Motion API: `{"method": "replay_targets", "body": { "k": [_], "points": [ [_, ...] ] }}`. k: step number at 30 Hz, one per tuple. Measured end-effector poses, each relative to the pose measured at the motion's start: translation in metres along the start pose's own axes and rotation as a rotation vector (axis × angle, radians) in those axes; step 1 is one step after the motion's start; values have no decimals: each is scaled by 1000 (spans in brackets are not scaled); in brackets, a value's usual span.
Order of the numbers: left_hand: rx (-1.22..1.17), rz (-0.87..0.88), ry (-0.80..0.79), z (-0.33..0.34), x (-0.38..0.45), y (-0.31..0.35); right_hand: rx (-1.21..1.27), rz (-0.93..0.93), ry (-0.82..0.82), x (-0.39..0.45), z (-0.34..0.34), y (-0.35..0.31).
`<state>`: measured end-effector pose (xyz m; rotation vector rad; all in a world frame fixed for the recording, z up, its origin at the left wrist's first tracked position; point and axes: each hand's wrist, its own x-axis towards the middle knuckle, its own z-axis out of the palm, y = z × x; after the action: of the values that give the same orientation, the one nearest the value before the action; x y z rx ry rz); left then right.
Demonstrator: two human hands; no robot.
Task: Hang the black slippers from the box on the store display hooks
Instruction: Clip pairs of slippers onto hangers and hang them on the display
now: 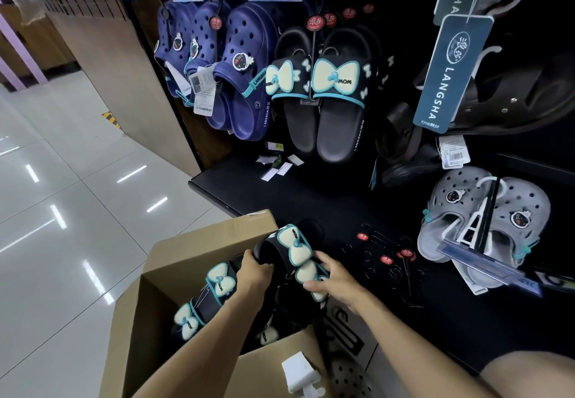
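Two hands, left point(255, 268) and right point(334, 279), grip a black bow-trimmed slipper pair point(294, 251) above the cardboard box point(199, 242); keeping both together should ease hooking beside the hung pair point(323, 92) at twelve o'clock.

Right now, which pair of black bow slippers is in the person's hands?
The pair of black bow slippers above the cardboard box, gripped by left hand and right hand; others hang or lie boxed.
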<state>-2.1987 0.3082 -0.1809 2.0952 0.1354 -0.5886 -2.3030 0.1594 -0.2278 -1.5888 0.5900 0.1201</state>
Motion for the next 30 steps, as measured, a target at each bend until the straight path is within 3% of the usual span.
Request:
{"method": "replay_targets", "body": {
  "k": [6,12,15,18,26,30],
  "points": [
    [136,88,7,-1,0,7,2,26,19,4,-3,-2],
    [96,334,192,-9,-14,27,67,-53,61,-6,-5,-31],
    [104,541,260,-14,-30,41,74,-124,91,-12,-9,-56],
    [176,670,207,-14,-39,54,50,-163,98,-20,-15,-84],
    [-53,434,-168,-16,-46,88,-97,-227,88,-43,-44,-128],
    [-258,200,-442,-13,-52,102,-100,-228,49,-50,-56,-139]
  ]
}}
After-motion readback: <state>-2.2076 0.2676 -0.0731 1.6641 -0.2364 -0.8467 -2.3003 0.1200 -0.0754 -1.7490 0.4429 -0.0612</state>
